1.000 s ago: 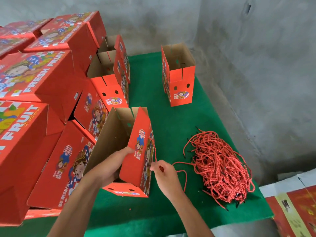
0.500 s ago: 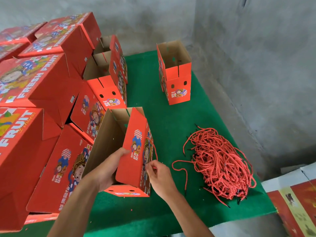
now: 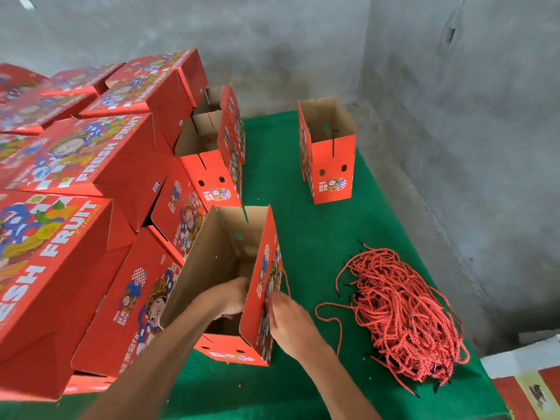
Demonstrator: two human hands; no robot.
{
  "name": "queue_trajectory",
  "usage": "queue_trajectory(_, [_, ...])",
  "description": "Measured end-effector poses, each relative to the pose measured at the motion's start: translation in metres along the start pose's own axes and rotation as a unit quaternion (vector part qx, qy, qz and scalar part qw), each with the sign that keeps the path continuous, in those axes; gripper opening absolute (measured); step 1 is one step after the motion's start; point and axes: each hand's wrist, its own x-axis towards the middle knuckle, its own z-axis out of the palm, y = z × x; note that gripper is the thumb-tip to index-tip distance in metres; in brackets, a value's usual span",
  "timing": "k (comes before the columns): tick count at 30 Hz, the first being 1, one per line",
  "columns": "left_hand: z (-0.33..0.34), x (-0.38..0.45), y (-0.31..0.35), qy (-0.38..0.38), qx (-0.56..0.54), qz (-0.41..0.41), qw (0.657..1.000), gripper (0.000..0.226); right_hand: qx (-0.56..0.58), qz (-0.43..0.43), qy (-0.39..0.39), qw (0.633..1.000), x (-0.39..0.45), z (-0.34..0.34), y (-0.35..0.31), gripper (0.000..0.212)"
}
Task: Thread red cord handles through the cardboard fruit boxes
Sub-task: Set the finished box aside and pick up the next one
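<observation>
R hand (image 3: 286, 318): fingertips bunched against the outer face of the box's right panel, apparently pinching the cord end at a hole there; the pinch itself is too small to confirm. L hand (image 3: 230, 297): reaches inside the open box (image 3: 218, 268), fingers curled at the inner face of the same panel, directly opposite the R fingertips. Whether they grip anything cannot be told.

Key relation: panel stands between the two hands. Cord (image 3: 283, 274) rises from the R fingertips toward 12 o'clock along the outer face, looping to a second point higher on the panel. Long axis of cord approx. parallel to the panel, near vertical in view. R hand is nearer the cord; L hand is placed to receive from inside (judgement).

Pose: both forearms enter from 6 o'clock, L wrist bent over the box rim, R wrist straight.

Surroundings: spare cord pile (image 3: 403, 313) lies at 3 o'clock of the box on the green mat (image 3: 309, 225), apart from it. Second open box (image 3: 328, 153) at 1 o'clock. Stacked boxes (image 3: 75, 183) at 9–11 o'clock.
</observation>
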Motion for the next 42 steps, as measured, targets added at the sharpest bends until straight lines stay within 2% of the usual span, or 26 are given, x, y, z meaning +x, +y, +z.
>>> queue_trajectory(3, [0.008,0.003,-0.003,-0.005,-0.017,-0.008,1.000,0.048,0.029,0.016,-0.005,0.999,0.000,0.004,0.001,0.024])
queue_trajectory(5, [0.013,0.005,-0.005,0.002,-0.075,-0.007,0.997,0.044,0.075,0.040,0.000,0.996,-0.001,0.006,0.001,0.031])
queue_trajectory(9, [0.014,0.004,-0.014,0.000,-0.183,-0.012,0.983,0.026,0.161,0.078,0.027,0.984,-0.005,0.014,0.004,0.043])
queue_trajectory(11, [0.014,0.003,-0.017,0.019,-0.174,-0.002,0.985,0.017,0.170,0.091,0.046,0.980,-0.004,0.017,0.008,0.044])
queue_trajectory(13, [0.013,0.003,-0.018,0.088,-0.080,0.044,0.992,0.023,0.185,0.103,0.059,0.976,-0.002,0.018,0.011,0.037])
queue_trajectory(15, [0.001,0.000,-0.018,0.189,0.110,0.107,0.970,0.028,0.140,0.095,0.061,0.984,0.001,0.017,0.018,0.026])
queue_trajectory(17, [-0.021,-0.006,-0.017,0.277,0.292,0.160,0.901,0.040,0.022,0.094,0.076,0.992,0.002,0.011,0.033,0.021])
queue_trajectory(19, [-0.050,-0.019,-0.016,0.302,0.423,0.165,0.838,0.052,-0.086,0.125,0.072,0.986,0.002,0.008,0.054,0.036])
queue_trajectory(20, [-0.061,-0.022,-0.015,0.300,0.465,0.154,0.818,0.052,-0.140,0.160,0.054,0.976,-0.001,0.006,0.068,0.048])
queue_trajectory(22, [-0.082,-0.033,-0.021,0.289,0.510,0.113,0.802,0.047,-0.210,0.234,0.015,0.949,-0.006,0.006,0.090,0.063])
queue_trajectory(24, [-0.096,-0.042,-0.032,0.279,0.511,0.086,0.809,0.044,-0.224,0.293,-0.002,0.929,-0.011,0.009,0.105,0.063])
queue_trajectory(28, [-0.109,-0.057,-0.044,0.257,0.502,0.095,0.820,0.035,-0.207,0.308,0.006,0.929,-0.018,0.017,0.116,0.030])
queue_trajectory(30, [-0.111,-0.059,-0.043,0.260,0.499,0.102,0.820,0.032,-0.169,0.306,0.006,0.937,-0.016,0.017,0.116,0.015])
queue_trajectory(31, [-0.110,-0.059,-0.041,0.261,0.504,0.103,0.817,0.032,-0.132,0.316,0.010,0.940,-0.014,0.015,0.115,0.016])
queue_trajectory(34, [-0.105,-0.056,-0.034,0.262,0.535,0.101,0.797,0.026,0.090,0.317,0.089,0.940,-0.007,0.008,0.107,0.013])
queue_trajectory(35, [-0.102,-0.055,-0.031,0.256,0.553,0.095,0.787,0.025,0.194,0.302,0.129,0.924,-0.005,0.005,0.105,0.010])
queue_trajectory(37, [-0.092,-0.053,-0.024,0.246,0.564,0.092,0.783,0.027,0.354,0.260,0.199,0.876,-0.002,-0.005,0.102,0.021])
queue_trajectory(40, [-0.070,-0.048,-0.011,0.250,0.524,0.125,0.805,0.030,0.471,0.217,0.264,0.813,0.002,-0.024,0.096,0.013])
queue_trajectory(42, [-0.055,-0.045,-0.003,0.266,0.514,0.118,0.807,0.035,0.526,0.205,0.319,0.761,0.004,-0.041,0.094,0.015])
